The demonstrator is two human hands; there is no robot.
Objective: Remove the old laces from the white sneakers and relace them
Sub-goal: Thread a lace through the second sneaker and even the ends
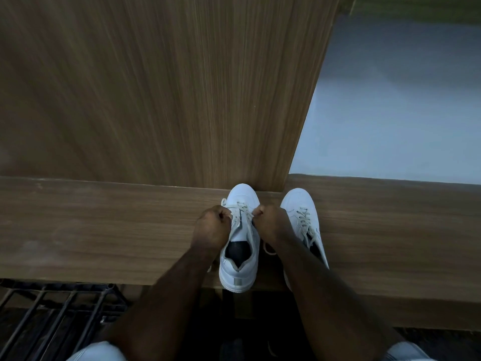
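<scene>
We read this as indoor domestic-looking room, likely home, exact room unclear. Long brown wood-grain laminate shelf (104,230) runs left to right. Tall matching wood-grain upright panel (156,87) rises at far side, like cupboard or wardrobe. Plain pale grey-blue wall (390,113) at far right. Black metal wire rack (52,308) at near left, below shelf. Dim lighting.

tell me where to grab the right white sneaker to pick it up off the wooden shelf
Grip the right white sneaker at its heel collar, coming from the near side: its toe points away toward the wall, and the right forearm covers part of that heel now.
</scene>
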